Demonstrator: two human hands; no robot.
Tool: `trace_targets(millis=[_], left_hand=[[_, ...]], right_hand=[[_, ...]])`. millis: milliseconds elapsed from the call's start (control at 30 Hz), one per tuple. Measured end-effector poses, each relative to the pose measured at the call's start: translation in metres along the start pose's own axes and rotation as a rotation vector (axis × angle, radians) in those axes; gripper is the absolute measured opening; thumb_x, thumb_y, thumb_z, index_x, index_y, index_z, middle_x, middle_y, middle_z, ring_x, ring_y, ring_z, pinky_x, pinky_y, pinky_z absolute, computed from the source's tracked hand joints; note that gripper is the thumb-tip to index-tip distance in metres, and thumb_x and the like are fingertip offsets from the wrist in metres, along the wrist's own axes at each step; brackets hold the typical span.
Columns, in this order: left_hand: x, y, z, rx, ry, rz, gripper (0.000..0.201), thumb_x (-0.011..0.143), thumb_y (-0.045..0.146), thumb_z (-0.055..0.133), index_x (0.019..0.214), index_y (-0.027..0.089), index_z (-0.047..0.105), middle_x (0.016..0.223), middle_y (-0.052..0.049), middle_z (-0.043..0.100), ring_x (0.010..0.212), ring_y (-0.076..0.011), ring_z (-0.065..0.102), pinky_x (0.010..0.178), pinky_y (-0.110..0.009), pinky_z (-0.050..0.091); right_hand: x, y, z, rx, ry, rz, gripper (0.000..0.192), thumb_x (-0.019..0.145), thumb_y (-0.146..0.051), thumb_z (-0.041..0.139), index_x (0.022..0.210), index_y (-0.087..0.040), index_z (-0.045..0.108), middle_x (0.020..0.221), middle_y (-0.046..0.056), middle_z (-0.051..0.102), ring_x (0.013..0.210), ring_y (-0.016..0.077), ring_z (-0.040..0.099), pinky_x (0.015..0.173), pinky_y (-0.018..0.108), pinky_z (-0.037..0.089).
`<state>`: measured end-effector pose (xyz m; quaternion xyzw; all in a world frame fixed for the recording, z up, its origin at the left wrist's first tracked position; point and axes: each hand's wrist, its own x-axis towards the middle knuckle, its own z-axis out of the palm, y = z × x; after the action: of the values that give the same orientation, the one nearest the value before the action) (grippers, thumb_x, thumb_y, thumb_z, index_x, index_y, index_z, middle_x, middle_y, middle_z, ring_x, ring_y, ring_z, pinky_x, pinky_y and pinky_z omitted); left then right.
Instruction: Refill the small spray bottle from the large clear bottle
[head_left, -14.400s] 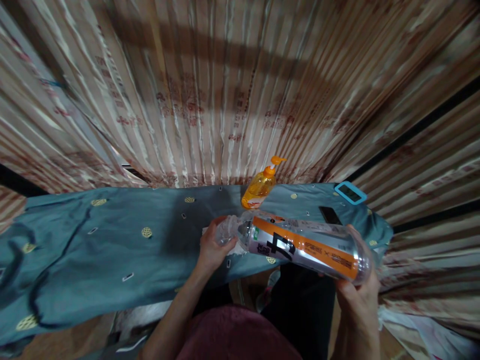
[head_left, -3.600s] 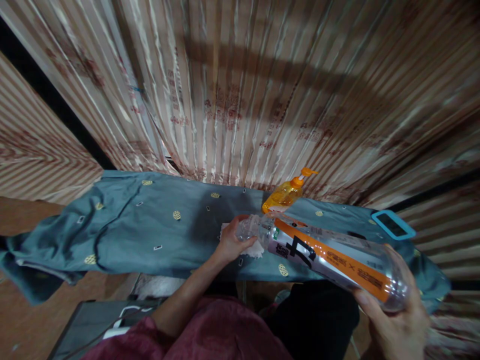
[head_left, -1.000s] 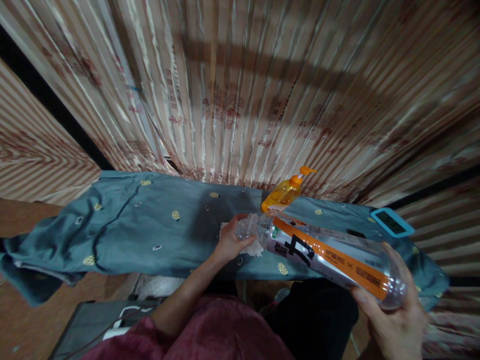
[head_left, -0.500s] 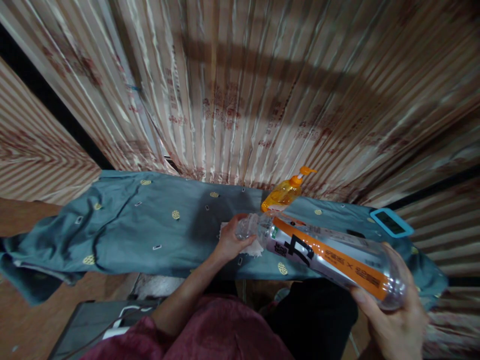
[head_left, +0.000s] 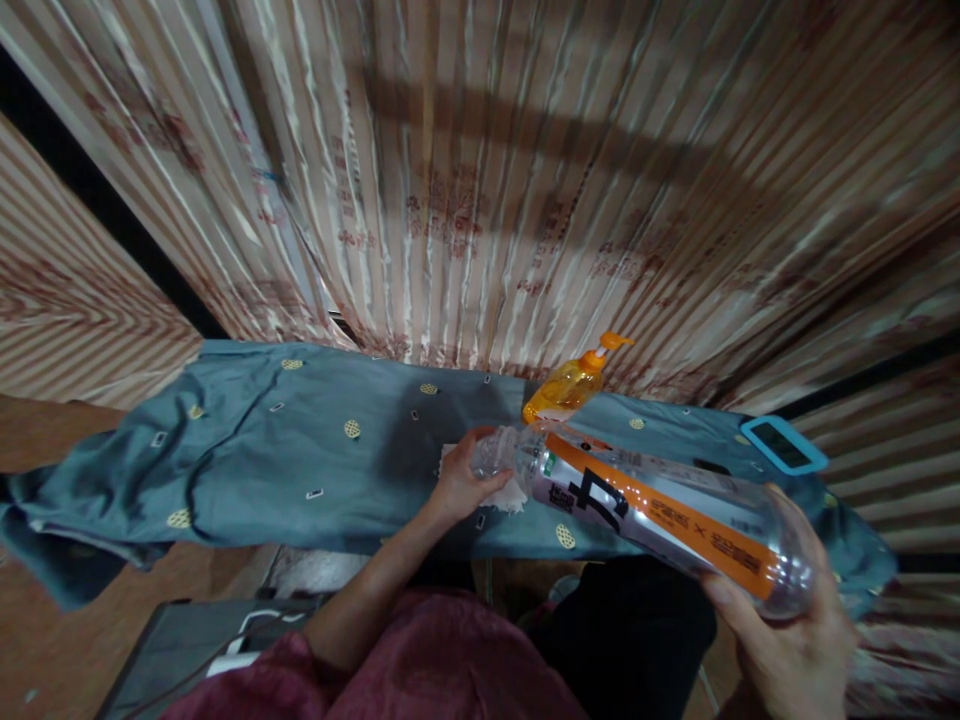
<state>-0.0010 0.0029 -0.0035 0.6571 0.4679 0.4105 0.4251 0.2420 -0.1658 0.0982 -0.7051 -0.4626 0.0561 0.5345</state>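
Head view: vs. 0.5 s & 1 s ago, almost nothing's moved; bottle [head_left: 660, 510], L hand [head_left: 459, 485] & R hand [head_left: 802, 630] in same pose. Vs. 14.4 s ago, view's swung: bottle farther R in frame, more floor [head_left: 45, 560] in sight.
Meaning: looks like a steady two-handed hold, no step visibly finished in the last sec. (my read).
Bottle: see-through, orange/silver label, held over cloth [head_left: 262, 460], neck end L, base end R. Exact tilt & any liquid inside: can't tell.
L hand fingers: grasping see-through neck piece [head_left: 491, 452] at bottle's L end, thumb on near side. Cup or part of bottle? Can't tell.
R hand fingers: wrapped round bottle's base, thumb on near side; far fingertips partly hidden.
Tissue: white, rough-edged [head_left: 512, 497], on cloth under bottle's neck end, partly covered by L hand.
Pump: amber, orange top [head_left: 564, 392], just beyond bottle's neck end; they overlap in view, contact can't tell.
Slab: thin, dark [head_left: 711, 467], beyond bottle's R half, mostly hidden by it; was more exposed 14.4 s ago.
Gadget: blue frame, dark screen [head_left: 784, 444], beyond bottle's base, apart from it.
Case: grey [head_left: 180, 650], well L of bottle, nr side.
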Motion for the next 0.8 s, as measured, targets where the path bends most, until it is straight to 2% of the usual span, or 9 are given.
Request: trace_targets(millis=[200,600,800], left_hand=[[0.0,0.0003,-0.0005,-0.007,-0.003,0.006,0.055,0.069,0.028,0.082,0.12,0.02,0.061,0.122,-0.008,0.073,0.114,-0.0262,0.07,0.103,-0.041,0.053],[-0.0001,-0.0004,0.0001,0.003,-0.003,-0.003,0.057,0.068,0.026,0.081,0.121,0.021,0.06,0.124,-0.008,0.073,0.114,-0.0255,0.07,0.103,-0.04,0.053],[-0.0002,-0.0004,-0.0004,-0.004,-0.006,-0.001,0.055,0.068,0.025,0.08,0.119,0.021,0.061,0.12,-0.006,0.074,0.111,-0.0248,0.071,0.1,-0.039,0.054]], right_hand=[[0.0007,0.0006,-0.0001,0.008,-0.001,0.018,0.103,0.064,-0.052,0.086,0.153,-0.022,0.044,0.156,0.015,0.048,0.14,0.0495,0.045,0.116,0.073,0.027],[-0.0004,0.0005,-0.0011,-0.038,-0.017,0.006,0.101,0.068,-0.054,0.083,0.154,-0.022,0.041,0.157,0.013,0.047,0.142,0.0456,0.044,0.12,0.067,0.028],[0.0009,-0.0025,-0.002,-0.024,-0.022,0.008,0.101,0.068,-0.053,0.084,0.154,-0.023,0.041,0.157,0.013,0.047,0.141,0.0469,0.044,0.119,0.07,0.027]])
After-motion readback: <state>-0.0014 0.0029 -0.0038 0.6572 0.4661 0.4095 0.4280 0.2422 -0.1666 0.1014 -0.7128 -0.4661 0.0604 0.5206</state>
